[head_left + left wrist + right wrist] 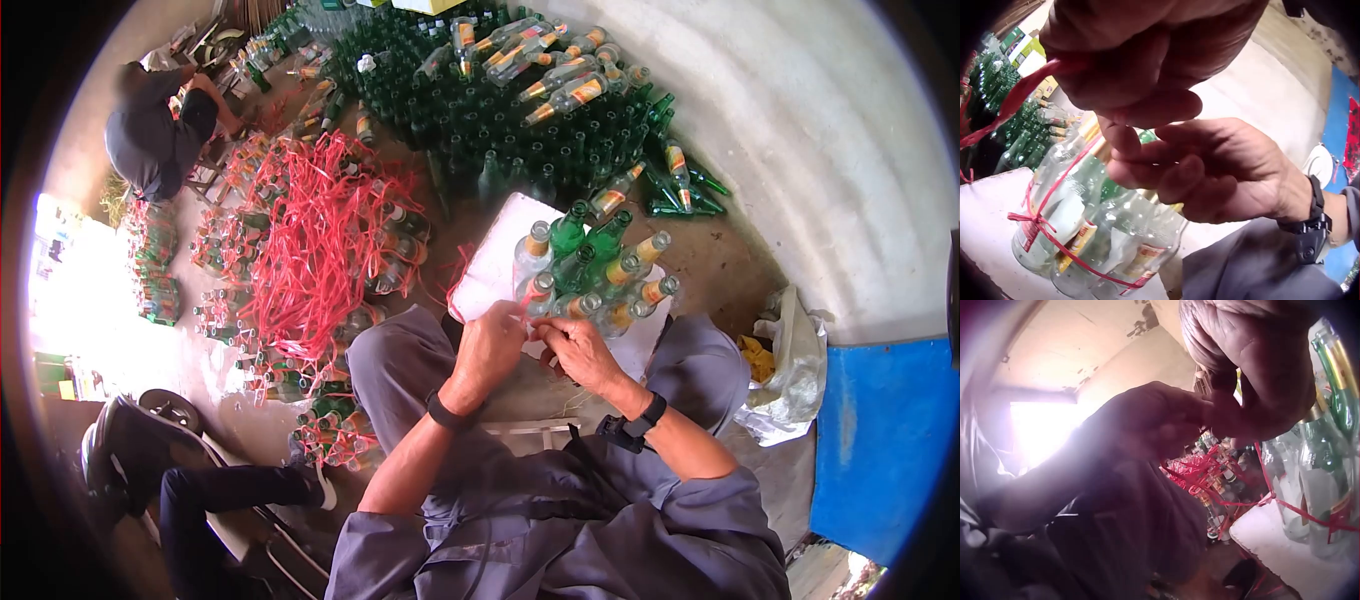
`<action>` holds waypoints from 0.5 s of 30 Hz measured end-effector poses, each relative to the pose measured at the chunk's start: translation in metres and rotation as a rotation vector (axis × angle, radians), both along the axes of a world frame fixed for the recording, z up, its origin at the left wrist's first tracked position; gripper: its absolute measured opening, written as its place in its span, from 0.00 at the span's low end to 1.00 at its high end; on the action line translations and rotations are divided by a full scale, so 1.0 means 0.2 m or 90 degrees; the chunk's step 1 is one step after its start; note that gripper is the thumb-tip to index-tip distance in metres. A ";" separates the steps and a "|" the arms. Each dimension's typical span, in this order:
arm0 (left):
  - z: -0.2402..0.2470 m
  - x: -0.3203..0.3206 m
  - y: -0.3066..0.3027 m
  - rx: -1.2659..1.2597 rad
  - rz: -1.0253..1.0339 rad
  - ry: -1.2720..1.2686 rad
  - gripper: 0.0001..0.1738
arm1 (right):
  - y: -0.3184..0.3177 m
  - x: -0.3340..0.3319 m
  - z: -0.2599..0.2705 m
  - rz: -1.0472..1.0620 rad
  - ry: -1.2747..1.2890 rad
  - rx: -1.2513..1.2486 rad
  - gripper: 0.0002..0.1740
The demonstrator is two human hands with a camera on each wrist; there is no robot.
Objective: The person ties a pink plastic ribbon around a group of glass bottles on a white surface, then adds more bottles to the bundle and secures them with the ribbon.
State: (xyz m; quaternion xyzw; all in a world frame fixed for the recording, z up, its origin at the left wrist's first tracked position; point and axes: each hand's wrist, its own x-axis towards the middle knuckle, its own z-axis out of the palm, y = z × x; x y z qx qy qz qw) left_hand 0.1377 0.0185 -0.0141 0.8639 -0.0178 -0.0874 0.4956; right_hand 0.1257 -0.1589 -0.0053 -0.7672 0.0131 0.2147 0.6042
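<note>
In front of me a bundle of clear and green glass bottles (575, 255) stands on a white board (490, 245). Red plastic ribbon (1063, 181) circles the bottles and is knotted at their side. Close to the near bottle necks, my left hand (492, 345) grips a red strand, which trails off leftward in the left wrist view. My right hand (580, 352) meets it with curled fingers, pinching ribbon that rises from the knot in the right wrist view. The fingertips of both hands are together, partly hiding the strand between them.
A heap of red ribbon (315, 240) lies over tied bottles at left. Many green bottles (450, 130) stand behind, some lying on top. A seated person (160, 135) is at far left, another person's leg (240, 490) lower left. White sack (795, 370) and blue panel (880, 450) are right.
</note>
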 end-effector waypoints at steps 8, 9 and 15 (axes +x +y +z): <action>0.09 -0.18 -0.05 -0.044 -0.040 -0.011 0.24 | 0.02 0.03 -0.01 -0.109 0.298 0.321 0.14; 0.08 -0.20 -0.04 -0.052 -0.050 -0.018 0.24 | 0.04 0.02 -0.05 -0.125 0.257 0.315 0.14; 0.16 -0.21 0.00 -0.080 -0.048 0.029 0.25 | 0.05 -0.11 -0.06 -0.061 -0.304 -0.083 0.16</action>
